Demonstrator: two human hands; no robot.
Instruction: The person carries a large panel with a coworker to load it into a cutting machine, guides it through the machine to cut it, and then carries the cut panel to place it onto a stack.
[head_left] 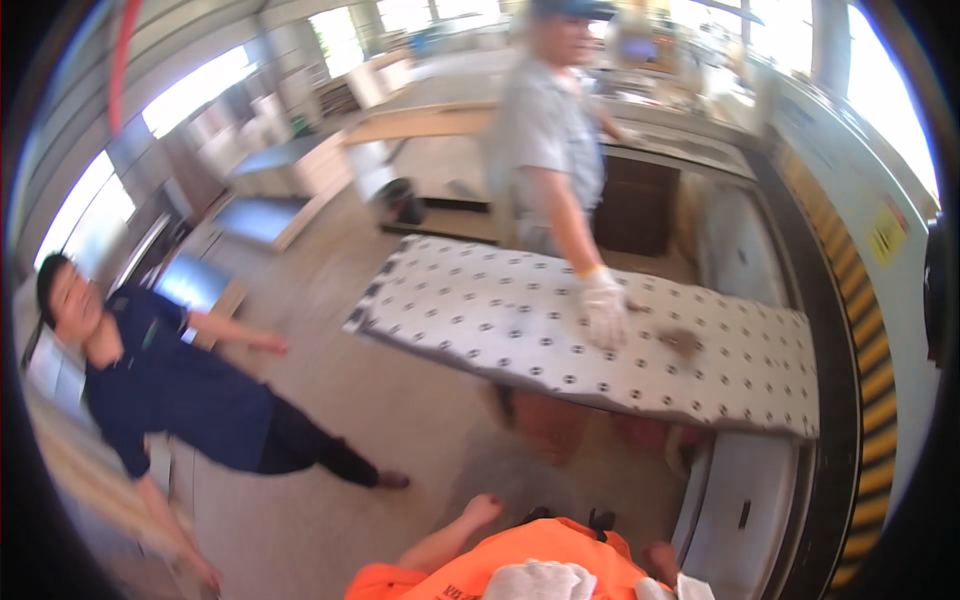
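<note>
Bare, my left hand hangs low in front of my orange shirt, its fingers loosely curled with nothing visible in them. My right hand is only partly in view at the shirt's right side; its fingers are hard to make out. A white knitted cloth, perhaps a glove, rests against the shirt at the lower edge. Ahead of me, apart from both hands, lies a long white panel with rows of dark marks. A co-worker's white-gloved hand is laid on the panel, near a brown smudge.
The co-worker in grey stands behind the panel. Another person in dark blue is at the left. To the right runs a machine with a yellow-black striped edge. A dark bin and stacked boards stand farther back.
</note>
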